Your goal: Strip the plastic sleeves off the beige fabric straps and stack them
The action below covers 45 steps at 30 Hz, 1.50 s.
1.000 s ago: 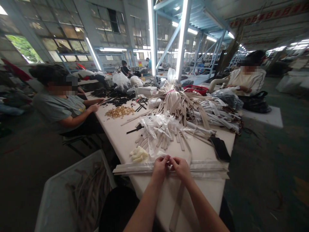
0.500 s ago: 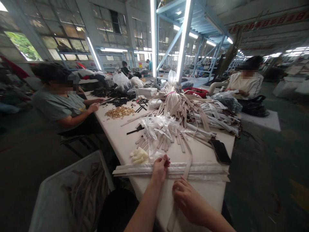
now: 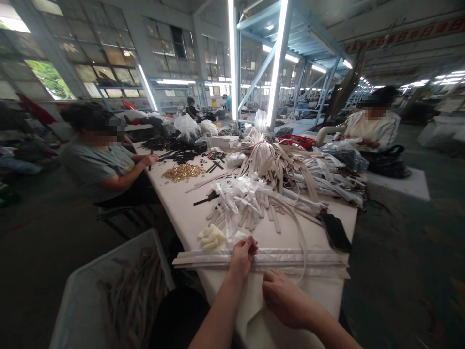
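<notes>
Beige flat loose strap (image 3: 302, 245), apparently of a pliable material, was found in an arc from the pile, over the flat plastic-sleeved beige strips (image 3: 214, 258), to the right hand (image 3: 285, 295). That hand's grip was curled closed and was judged to have hold of the strap, though the contact itself was hidden by the fingers. What appeared to be the strap's free end lay below that hand, near the desk edge. The left hand (image 3: 242, 257) rested across the sleeved strips, its grip drawn to a fingertip pinch; whether anything lay between the tips could not be told. White translucent film (image 3: 240, 236) lay just beyond it.

On handling: the strap was best kept flat and untwisted, with slack left in the arc. A hard pull was judged liable to drag the tangled beige-strap pile (image 3: 250, 191) along with it, or to skew the sleeved strips. A light left forearm was advisable for the same reason.

Farther out on the white-covered desk (image 3: 181, 208) stood noted a crumpled pale-yellow piece (image 3: 212, 237), a black flat rectangular device (image 3: 334, 232) and gold-coloured small metal pieces (image 3: 183, 172).
</notes>
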{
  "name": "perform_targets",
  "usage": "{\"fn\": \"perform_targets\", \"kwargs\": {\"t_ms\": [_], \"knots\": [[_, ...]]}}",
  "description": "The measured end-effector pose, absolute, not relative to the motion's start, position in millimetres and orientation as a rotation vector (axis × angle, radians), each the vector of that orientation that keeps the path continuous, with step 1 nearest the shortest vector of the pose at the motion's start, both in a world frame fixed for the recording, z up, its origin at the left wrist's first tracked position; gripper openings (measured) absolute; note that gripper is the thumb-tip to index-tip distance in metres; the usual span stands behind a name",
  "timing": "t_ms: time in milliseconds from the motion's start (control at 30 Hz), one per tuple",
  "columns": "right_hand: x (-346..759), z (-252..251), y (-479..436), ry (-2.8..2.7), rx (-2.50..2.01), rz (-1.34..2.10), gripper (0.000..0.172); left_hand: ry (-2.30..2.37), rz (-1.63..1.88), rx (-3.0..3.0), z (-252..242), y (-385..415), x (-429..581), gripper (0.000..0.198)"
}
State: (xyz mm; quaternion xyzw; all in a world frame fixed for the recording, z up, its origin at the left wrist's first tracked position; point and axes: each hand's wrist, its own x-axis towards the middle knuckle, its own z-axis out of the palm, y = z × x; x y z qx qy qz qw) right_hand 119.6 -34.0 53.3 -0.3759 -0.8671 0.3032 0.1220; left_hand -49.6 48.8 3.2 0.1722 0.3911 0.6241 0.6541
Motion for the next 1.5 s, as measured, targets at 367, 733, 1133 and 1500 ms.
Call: {"fn": "perform_targets", "kwargs": {"t_ms": [367, 733, 1133, 1500], "knots": [[108, 43, 25, -1.796, -1.418, 0.963, 0.041, 0.865, 1.419, 0.313, -3, 52, -49, 0.041], [88, 19, 17, -1.587, -1.412, 1.083, 0.041, 0.811, 1.507, 0.157, -3, 58, -51, 0.030], [84, 13, 19, -1.505, -1.413, 1.146, 0.044, 0.856, 1.514, 0.278, -5, 55, -46, 0.033], [84, 19, 14, -1.478, -1.398, 1.070, 0.048, 0.861, 1.530, 0.209, 1, 57, -45, 0.038]]}}
